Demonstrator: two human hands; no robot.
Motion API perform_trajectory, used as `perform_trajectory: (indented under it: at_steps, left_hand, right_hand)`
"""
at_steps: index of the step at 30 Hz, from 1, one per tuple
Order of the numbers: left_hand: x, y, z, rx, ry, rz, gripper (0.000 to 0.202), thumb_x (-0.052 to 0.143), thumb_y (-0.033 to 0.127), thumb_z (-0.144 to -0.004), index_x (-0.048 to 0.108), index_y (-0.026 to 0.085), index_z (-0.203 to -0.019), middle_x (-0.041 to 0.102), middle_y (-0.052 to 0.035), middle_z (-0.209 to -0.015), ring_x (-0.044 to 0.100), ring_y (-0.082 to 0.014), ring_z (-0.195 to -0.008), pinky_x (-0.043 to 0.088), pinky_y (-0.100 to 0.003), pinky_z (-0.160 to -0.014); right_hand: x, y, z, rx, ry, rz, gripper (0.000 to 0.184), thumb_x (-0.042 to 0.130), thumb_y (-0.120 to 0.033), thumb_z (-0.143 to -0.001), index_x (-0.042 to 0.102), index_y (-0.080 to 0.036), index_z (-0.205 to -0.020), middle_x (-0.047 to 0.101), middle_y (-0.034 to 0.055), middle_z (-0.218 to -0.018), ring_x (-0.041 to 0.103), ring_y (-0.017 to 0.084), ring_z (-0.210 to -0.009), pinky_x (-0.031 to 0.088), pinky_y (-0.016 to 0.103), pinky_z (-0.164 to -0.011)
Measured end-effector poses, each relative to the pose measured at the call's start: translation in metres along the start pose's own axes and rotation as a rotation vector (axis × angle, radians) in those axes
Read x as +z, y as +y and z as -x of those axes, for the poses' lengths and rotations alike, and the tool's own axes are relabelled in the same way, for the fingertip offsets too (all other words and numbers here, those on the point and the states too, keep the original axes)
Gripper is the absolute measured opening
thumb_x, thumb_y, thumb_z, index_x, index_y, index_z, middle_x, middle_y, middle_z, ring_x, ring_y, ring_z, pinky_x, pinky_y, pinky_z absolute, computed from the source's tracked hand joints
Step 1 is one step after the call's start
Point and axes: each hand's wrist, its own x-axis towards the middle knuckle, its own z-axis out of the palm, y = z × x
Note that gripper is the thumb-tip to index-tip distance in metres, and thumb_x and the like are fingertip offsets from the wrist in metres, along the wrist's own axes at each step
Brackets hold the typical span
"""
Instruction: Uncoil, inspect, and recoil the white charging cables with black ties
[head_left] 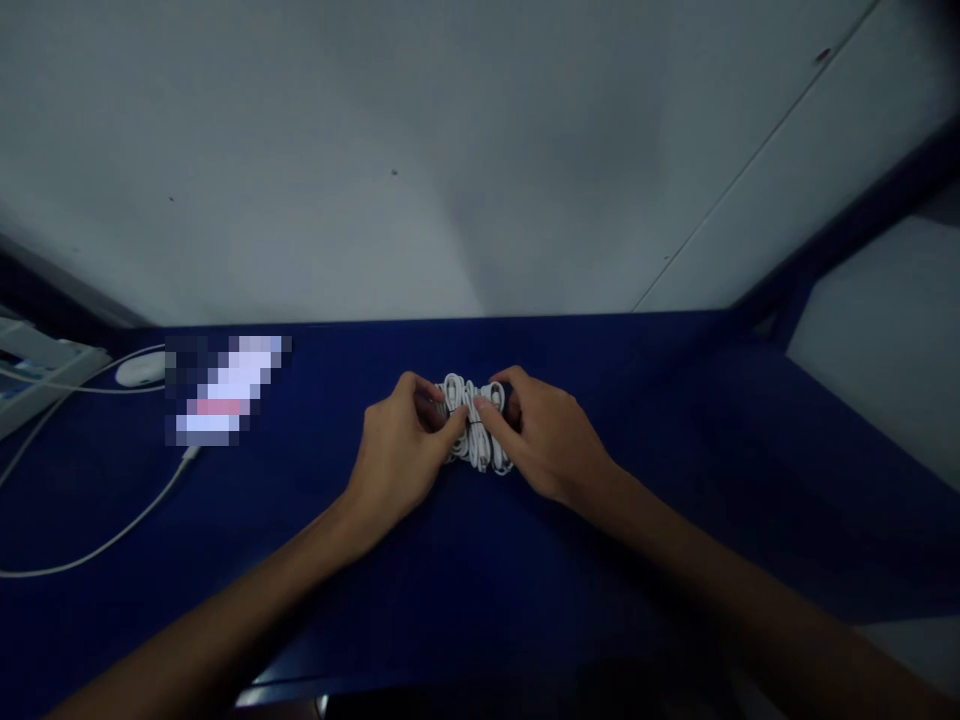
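At the middle of the blue table (480, 600), the left hand (397, 450) and right hand (551, 445) pinch a coiled white cable bundle (484, 455), seemingly light, soft and springy, best gripped around its wrapped waist.

Hands: 2, one left hand (397, 455) and one right hand (551, 440), both the wearer's own.
Cable bundle (474, 430): 1, white, between the two hands and gripped from both sides.
Loose cable (112, 535): 1 long white run, well left of the left hand. Thin lines further out may be a second; too dim to tell.
Mouse (140, 370): 1, white, far left of and beyond the left hand.
Blurred-out object (225, 390): 1, between mouse and left hand.
Grey device (37, 375): 1, left of the mouse, cut off at the edge.
Table (480, 580): 1, blue, under both hands.
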Motion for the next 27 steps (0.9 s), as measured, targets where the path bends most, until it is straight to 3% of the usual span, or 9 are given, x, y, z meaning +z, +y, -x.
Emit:
perform_trajectory:
  at_steps: [4,10,17,21,27]
  left_hand:
    - [0.002,0.005,0.002,-0.024,-0.008,0.046,0.031,0.082,0.045,-0.093,0.069,0.021,-0.106,0.076,-0.0020,-0.083,0.069,-0.0197,-0.070,0.051,-0.033,-0.060]
    - [-0.003,0.010,-0.001,-0.074,-0.011,0.125,0.030,0.084,0.042,-0.090,0.073,0.021,-0.110,0.079,-0.0028,-0.086,0.072,-0.0207,-0.074,0.053,-0.032,-0.064]
    - [-0.010,-0.001,-0.008,-0.173,-0.092,0.298,0.038,0.091,0.030,-0.082,0.077,0.021,-0.116,0.079,-0.0032,-0.084,0.074,-0.0218,-0.076,0.055,-0.034,-0.071]
    - [-0.010,0.005,-0.005,-0.253,-0.100,0.450,0.044,0.093,0.030,-0.080,0.074,0.016,-0.118,0.076,-0.0035,-0.082,0.071,-0.0194,-0.073,0.054,-0.031,-0.068]
    - [-0.016,0.022,-0.001,-0.327,-0.125,0.647,0.054,0.092,0.035,-0.083,0.074,0.013,-0.129,0.071,-0.0016,-0.082,0.066,-0.0154,-0.070,0.053,-0.029,-0.067]
  right_hand:
    - [-0.005,-0.006,-0.002,0.042,0.011,0.136,0.060,0.053,-0.065,-0.106,0.064,-0.016,-0.139,0.074,0.0191,-0.130,0.074,0.039,-0.105,0.053,0.052,-0.087]
    - [-0.012,-0.018,-0.016,0.018,-0.031,0.138,0.038,0.055,-0.049,-0.108,0.070,-0.019,-0.127,0.081,0.0139,-0.117,0.076,0.034,-0.104,0.054,0.044,-0.083]
    - [-0.011,-0.024,-0.025,-0.026,-0.087,0.117,0.031,0.055,-0.038,-0.108,0.069,-0.019,-0.129,0.081,0.0147,-0.111,0.075,0.033,-0.101,0.049,0.042,-0.078]
    - [-0.010,-0.024,-0.026,-0.046,-0.091,0.043,0.023,0.056,-0.032,-0.108,0.071,-0.021,-0.121,0.079,0.0117,-0.109,0.072,0.030,-0.099,0.045,0.040,-0.078]
    - [-0.012,-0.021,-0.023,-0.070,-0.110,-0.177,0.018,0.055,-0.031,-0.110,0.068,-0.022,-0.116,0.072,0.0032,-0.087,0.063,0.019,-0.073,0.041,0.034,-0.068]
